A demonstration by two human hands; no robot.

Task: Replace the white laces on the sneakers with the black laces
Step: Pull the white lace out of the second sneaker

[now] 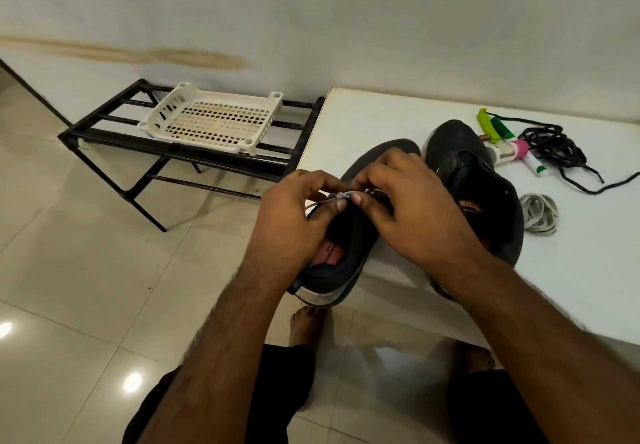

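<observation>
Two black sneakers stand on the white table [363,114]. The near sneaker [339,253] hangs over the table's front left edge, its pink insole showing. My left hand [294,215] and my right hand [408,201] meet over its tongue, and both pinch the white lace [341,196] between thumb and fingers. The second sneaker [474,180] lies to the right, without a lace. A loose white lace [538,213] is bundled beside it. The black laces [554,146] lie in a tangle at the far right.
Small tubes and a green marker [498,132] lie behind the second sneaker. A black metal rack [104,132] on the tiled floor carries a white plastic basket [211,118]. My bare feet and knees are below the table edge.
</observation>
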